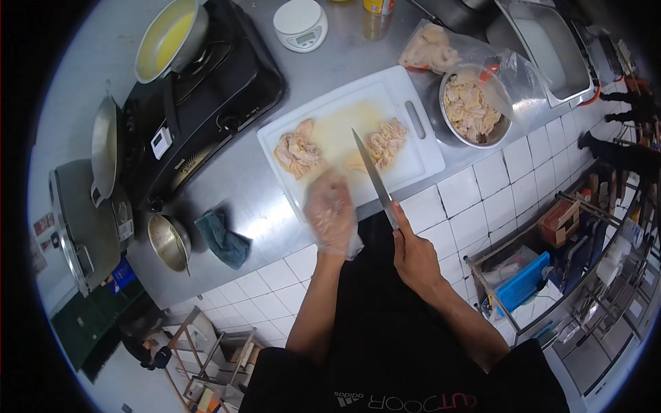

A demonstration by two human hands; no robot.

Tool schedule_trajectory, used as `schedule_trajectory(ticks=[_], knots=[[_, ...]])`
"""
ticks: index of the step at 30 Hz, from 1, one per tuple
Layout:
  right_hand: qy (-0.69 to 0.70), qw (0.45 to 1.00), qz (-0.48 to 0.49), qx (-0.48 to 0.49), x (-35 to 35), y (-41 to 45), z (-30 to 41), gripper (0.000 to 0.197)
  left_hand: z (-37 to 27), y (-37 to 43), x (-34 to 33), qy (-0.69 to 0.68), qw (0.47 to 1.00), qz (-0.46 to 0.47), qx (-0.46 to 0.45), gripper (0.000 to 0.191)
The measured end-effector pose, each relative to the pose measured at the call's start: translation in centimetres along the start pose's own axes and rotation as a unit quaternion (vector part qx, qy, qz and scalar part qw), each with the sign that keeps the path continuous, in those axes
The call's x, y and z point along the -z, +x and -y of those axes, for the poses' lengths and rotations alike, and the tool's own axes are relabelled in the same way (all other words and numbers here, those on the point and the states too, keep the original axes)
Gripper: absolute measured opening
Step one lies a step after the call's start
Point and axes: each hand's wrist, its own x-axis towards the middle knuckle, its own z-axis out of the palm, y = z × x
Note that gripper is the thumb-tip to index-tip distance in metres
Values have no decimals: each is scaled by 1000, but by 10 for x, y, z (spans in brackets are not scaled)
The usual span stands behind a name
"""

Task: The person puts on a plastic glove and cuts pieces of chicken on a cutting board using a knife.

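Note:
My right hand [421,258] grips a kitchen knife [375,175], forefinger along the spine, blade pointing away from me over a white plastic cutting board [384,188]. Beside the blade's right side lies a pile of cut raw chicken [386,142], and one longer piece [355,161] sits at its left. My left hand [330,214], in a clear plastic glove, hovers blurred over the board's near edge. Its fingers look curled, and whether anything is in them cannot be made out. Just beyond it rests a larger uncut-looking portion of raw chicken [298,149] on the board's left part.
A steel bowl [475,111] of chicken pieces and a plastic bag [431,49] with more meat stand at the right. At the left are a black gas stove [227,98], a pan of yellow liquid [168,41], a small bowl [168,245] and a green cloth [222,240]. A kitchen scale [300,23] stands behind.

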Motion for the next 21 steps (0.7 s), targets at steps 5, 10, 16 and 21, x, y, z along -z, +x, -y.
schedule_trajectory(ticks=[5, 10, 16, 21], knots=[[26, 998, -56, -32, 16, -17, -10, 69, 11, 20, -23, 148, 981, 110, -54, 33], [16, 992, -122, -15, 34, -32, -25, 73, 17, 41, -44, 74, 977, 175, -94, 25], [-74, 997, -22, 18, 34, -24, -25, 68, 19, 59, 11, -23, 982, -146, -117, 26], [-215, 975, 51, 24, 34, 6, -19, 66, 35, 75, 56, -27, 986, -148, -69, 22]])
